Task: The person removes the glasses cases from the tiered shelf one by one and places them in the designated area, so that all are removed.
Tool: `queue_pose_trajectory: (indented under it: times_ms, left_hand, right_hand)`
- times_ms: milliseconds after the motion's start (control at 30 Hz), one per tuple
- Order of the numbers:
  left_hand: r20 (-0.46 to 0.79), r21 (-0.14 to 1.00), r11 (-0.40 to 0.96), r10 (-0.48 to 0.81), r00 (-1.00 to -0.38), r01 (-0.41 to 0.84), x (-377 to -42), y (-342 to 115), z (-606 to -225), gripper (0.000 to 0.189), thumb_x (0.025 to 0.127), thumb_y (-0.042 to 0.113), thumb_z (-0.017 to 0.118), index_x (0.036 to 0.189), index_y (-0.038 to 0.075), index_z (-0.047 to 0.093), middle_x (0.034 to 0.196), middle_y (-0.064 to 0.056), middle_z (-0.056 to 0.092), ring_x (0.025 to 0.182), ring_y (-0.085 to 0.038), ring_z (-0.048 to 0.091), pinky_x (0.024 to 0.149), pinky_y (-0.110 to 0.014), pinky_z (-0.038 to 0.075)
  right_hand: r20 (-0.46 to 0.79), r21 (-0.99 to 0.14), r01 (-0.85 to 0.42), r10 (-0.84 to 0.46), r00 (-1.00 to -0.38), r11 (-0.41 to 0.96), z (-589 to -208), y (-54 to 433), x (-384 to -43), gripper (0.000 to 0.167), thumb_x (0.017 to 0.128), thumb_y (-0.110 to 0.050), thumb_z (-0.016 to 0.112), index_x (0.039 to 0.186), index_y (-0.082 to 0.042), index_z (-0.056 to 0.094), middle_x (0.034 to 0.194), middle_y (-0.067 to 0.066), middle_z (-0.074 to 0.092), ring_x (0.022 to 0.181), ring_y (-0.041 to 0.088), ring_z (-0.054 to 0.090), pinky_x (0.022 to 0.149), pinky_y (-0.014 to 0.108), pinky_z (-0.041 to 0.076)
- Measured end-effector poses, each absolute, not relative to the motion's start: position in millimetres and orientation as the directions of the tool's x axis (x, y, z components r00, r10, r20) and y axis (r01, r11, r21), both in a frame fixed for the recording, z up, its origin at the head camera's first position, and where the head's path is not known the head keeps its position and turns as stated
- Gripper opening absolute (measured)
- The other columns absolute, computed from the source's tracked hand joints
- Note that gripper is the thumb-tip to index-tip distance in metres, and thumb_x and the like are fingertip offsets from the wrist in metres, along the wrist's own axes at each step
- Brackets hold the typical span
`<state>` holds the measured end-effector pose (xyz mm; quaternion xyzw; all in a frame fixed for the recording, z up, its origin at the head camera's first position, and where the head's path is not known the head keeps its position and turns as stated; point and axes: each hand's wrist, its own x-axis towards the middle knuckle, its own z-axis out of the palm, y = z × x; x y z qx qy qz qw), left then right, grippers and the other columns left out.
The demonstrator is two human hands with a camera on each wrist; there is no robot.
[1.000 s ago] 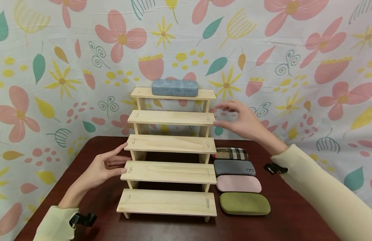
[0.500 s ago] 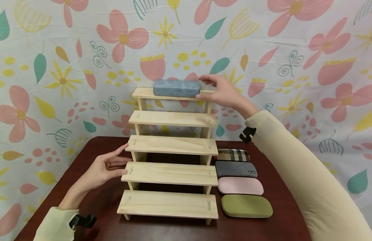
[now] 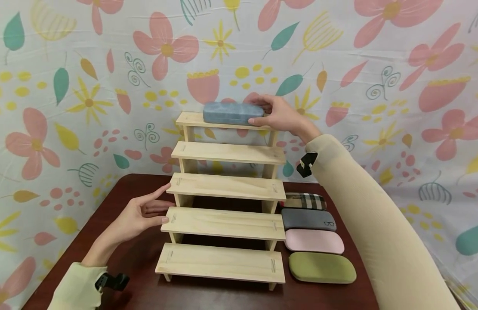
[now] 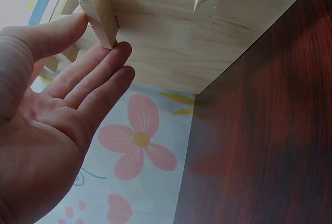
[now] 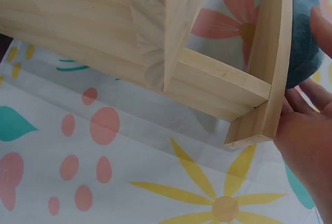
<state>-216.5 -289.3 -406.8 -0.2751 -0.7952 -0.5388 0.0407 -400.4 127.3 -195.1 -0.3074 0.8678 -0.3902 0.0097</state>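
Note:
A blue glasses case (image 3: 231,113) lies on the top step of a pale wooden stepped stand (image 3: 223,223). My right hand (image 3: 279,114) grips the case's right end, thumb in front and fingers behind, partly hidden. In the right wrist view, the thumb and fingers lie about the end of the glasses case (image 5: 303,37). At the stand's left side, my left hand (image 3: 136,217) touches the step ends with rather straight fingers. In the left wrist view, the thumb and fingertips of the left hand (image 4: 57,110) meet a step board's end (image 4: 98,14).
Right of the stand, a column of glasses cases lies on the dark red table (image 3: 138,280): plaid (image 3: 306,201), grey (image 3: 308,219), pink (image 3: 314,241) and olive green (image 3: 322,268). A flower-patterned cloth (image 3: 118,56) hangs behind. Black straps sit on both wrists.
My right hand has risen from beside the second-highest step to the top one and taken hold of the blue glasses case's right end. The left hand stays at the stand; the view shifts slightly.

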Motion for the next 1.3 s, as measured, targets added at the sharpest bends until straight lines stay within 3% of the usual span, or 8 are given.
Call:
queue_pose_trajectory:
  times_ms: [267,733,1067,1300]
  left_hand:
    - [0.362,0.836,0.261,0.397,-0.843,0.482,-216,-288,-406,0.089,0.089,-0.006,0.082,0.164,0.009,0.039,0.123,-0.022,0.073,0.115,-0.018,0.072,0.092,-0.029,0.058]
    - [0.363,0.840,0.252,0.398,-0.842,0.481,-217,-288,-406,0.088,0.088,-0.007,0.082,0.164,0.008,0.038,0.123,-0.023,0.073,0.115,-0.017,0.072,0.092,-0.029,0.058]
    - [0.368,0.834,0.260,0.393,-0.842,0.486,-217,-287,-404,0.088,0.088,-0.006,0.082,0.164,0.009,0.039,0.122,-0.021,0.073,0.115,-0.018,0.072,0.093,-0.032,0.059]
    - [0.359,0.837,0.267,0.389,-0.848,0.477,-216,-287,-405,0.088,0.088,-0.005,0.083,0.164,0.009,0.039,0.122,-0.021,0.073,0.115,-0.017,0.072,0.093,-0.032,0.058]
  right_hand:
    - [0.208,-0.715,-0.503,-0.539,-0.816,0.485,-194,132,-396,0.065,0.097,-0.027,0.080,0.154,-0.013,0.054,0.143,0.009,0.059,0.120,0.024,0.058,0.098,0.038,0.048]
    - [0.135,-0.694,-0.469,-0.541,-0.830,0.546,-192,133,-399,0.074,0.093,-0.039,0.083,0.156,-0.020,0.051,0.140,0.009,0.056,0.119,0.024,0.055,0.096,0.039,0.048]
    - [0.156,-0.721,-0.467,-0.538,-0.829,0.511,-190,132,-400,0.071,0.092,-0.033,0.085,0.155,-0.018,0.054,0.145,0.007,0.055,0.121,0.024,0.055,0.100,0.039,0.047]
    - [0.155,-0.717,-0.460,-0.524,-0.837,0.523,-194,133,-401,0.073,0.091,-0.035,0.085,0.154,-0.014,0.054,0.138,0.009,0.060,0.117,0.023,0.058,0.098,0.037,0.048]
